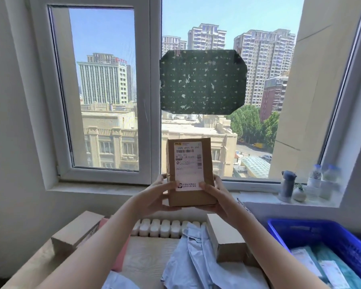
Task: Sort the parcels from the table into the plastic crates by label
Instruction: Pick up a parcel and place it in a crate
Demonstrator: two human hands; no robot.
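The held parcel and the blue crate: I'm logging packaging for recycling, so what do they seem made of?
The parcel looks like brown cardboard, matte, with creased fold edges and a white paper label stuck on. The blue crate looks like moulded plastic, faintly glossy, with a perforated lattice wall; the exact plastic cannot be told.

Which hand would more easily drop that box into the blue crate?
Likely the right hand: it and the left hand both hold the box, but the blue crate sits to the right, beside that arm.
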